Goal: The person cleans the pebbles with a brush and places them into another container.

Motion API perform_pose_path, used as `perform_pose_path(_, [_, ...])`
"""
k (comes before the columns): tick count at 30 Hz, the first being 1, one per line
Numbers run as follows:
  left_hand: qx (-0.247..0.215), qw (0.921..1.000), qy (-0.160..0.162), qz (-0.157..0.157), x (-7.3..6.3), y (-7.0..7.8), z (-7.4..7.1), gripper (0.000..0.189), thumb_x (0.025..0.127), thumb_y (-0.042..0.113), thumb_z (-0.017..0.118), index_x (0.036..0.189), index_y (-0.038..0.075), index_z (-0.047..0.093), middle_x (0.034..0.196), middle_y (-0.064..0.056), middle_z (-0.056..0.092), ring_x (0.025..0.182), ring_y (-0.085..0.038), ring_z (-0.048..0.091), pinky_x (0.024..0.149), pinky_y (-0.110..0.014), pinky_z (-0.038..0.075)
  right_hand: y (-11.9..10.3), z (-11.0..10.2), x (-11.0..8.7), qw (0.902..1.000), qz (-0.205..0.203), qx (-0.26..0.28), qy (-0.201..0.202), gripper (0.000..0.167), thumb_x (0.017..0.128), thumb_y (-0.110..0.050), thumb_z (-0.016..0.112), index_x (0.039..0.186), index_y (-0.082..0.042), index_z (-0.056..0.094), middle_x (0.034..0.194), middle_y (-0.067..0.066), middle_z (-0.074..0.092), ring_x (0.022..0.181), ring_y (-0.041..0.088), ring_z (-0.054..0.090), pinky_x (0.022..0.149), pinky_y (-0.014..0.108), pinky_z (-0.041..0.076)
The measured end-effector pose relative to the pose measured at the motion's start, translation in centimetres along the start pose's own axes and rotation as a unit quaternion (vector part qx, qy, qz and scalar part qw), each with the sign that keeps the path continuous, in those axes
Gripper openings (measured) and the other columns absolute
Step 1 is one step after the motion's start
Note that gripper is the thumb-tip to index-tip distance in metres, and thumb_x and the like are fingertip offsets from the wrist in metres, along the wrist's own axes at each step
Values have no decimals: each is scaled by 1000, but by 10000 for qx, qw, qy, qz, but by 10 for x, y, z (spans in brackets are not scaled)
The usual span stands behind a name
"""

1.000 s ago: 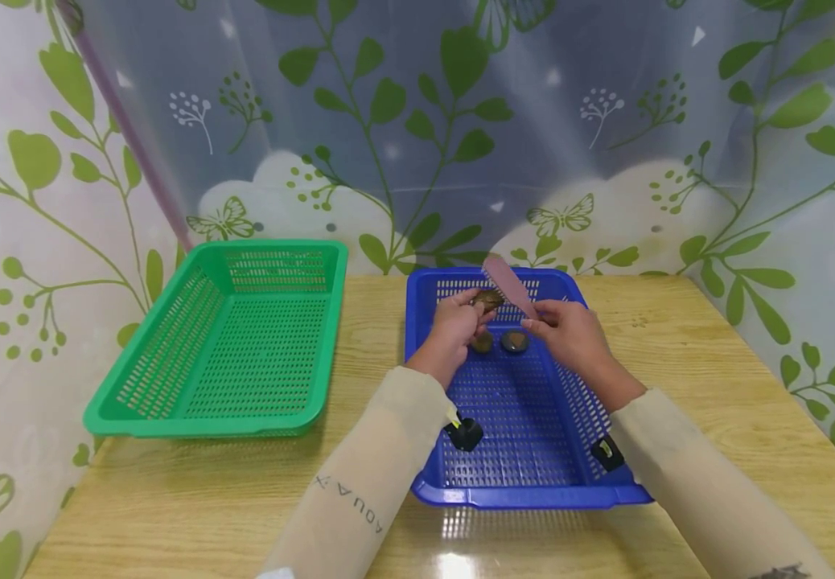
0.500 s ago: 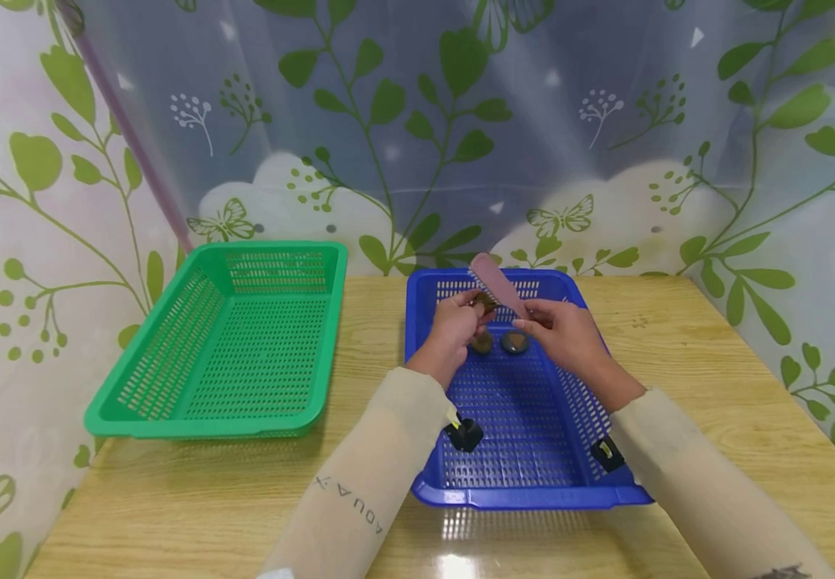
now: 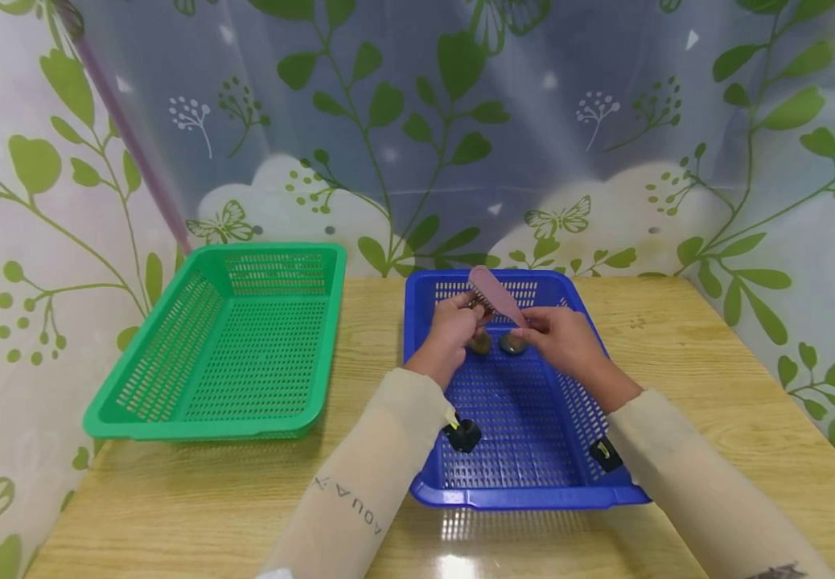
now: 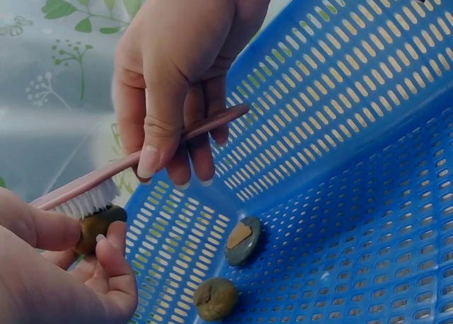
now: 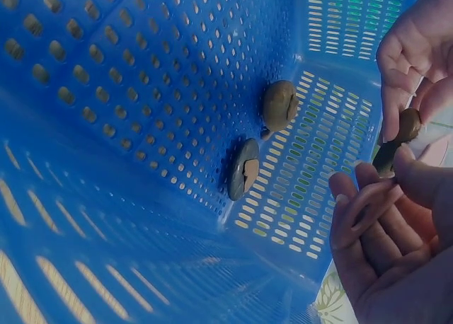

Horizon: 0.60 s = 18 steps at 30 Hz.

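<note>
Over the far end of the blue basket, my left hand holds a smooth brown stone between thumb and fingers. My right hand grips the handle of a pink brush. In the left wrist view, the brush's white bristles press against the stone's top. Two other stones lie on the basket floor below the hands: a round brown stone and a flat dark grey stone with a tan patch. From the head view, the brush mostly hides the held stone.
A green slotted basket stands to the left on the wooden table. Behind the table hangs a leaf-patterned curtain. The blue basket's slotted side wall rises close around the two lower stones.
The brush shifts a little left, then its head dips down over the held stone, covering more of it. My left hand stays nearly in place; the stones below have not moved.
</note>
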<state>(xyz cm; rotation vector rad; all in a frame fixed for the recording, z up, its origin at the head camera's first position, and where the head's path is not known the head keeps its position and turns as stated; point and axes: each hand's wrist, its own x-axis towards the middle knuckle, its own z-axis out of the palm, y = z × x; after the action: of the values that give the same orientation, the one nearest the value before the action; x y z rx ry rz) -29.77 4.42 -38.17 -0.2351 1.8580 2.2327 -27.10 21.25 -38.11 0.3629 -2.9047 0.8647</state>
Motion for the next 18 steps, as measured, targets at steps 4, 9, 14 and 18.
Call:
perform_pose_path(4, [12, 10000, -14, 43, 1, 0, 1, 37, 99, 3, 51, 136, 5, 56, 122, -15, 66, 102, -20, 66, 60, -19, 42, 0, -2, -1, 9999, 56, -1, 107, 32, 94, -19, 65, 120, 0, 67, 103, 17, 72, 88, 28, 67, 69, 41, 50])
perform_pose_path(9, [-107, 9999, 47, 101, 2, -1, 1, 38, 98, 0, 51, 136, 4, 56, 122, -18, 65, 81, -10, 63, 52, -14, 38, 0, -4, -1, 9991, 100, -54, 410, 35, 95, -20, 65, 120, 5, 65, 106, 21, 70, 97, 35, 67, 81, 50, 52])
perform_pose_path(14, [-160, 9998, 57, 130, 3, -1, 2, 38, 98, -1, 51, 135, 2, 56, 122, -19, 64, 77, -8, 62, 54, -16, 38, -1, -5, 0, 9974, 184, -25, 690, 39, 95, -21, 63, 124, 6, 62, 111, 23, 68, 101, 37, 66, 85, 52, 51])
perform_pose_path(18, [-78, 9999, -18, 133, 3, -1, 1, 38, 99, 1, 50, 137, 2, 54, 126, -17, 63, 92, -16, 66, 56, -18, 38, -2, -4, 0, 9975, 118, 172, 675, 41, 96, -22, 63, 127, 5, 61, 113, 22, 68, 101, 36, 66, 84, 51, 52])
